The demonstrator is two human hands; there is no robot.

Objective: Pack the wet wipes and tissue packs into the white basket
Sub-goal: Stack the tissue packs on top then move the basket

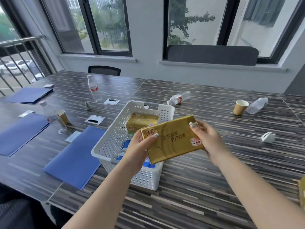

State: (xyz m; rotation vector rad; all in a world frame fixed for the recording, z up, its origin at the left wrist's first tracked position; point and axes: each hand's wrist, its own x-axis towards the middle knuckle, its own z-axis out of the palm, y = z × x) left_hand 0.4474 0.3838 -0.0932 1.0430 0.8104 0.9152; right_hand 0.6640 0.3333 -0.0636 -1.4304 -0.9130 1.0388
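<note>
Both hands [168, 146] hold tissue pack [173, 138] over striped table [214, 187] near windows [105, 25].

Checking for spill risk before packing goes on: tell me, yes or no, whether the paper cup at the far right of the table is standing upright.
No. The paper cup lies tipped on its side, open mouth facing the camera, beside a fallen plastic bottle.
</note>
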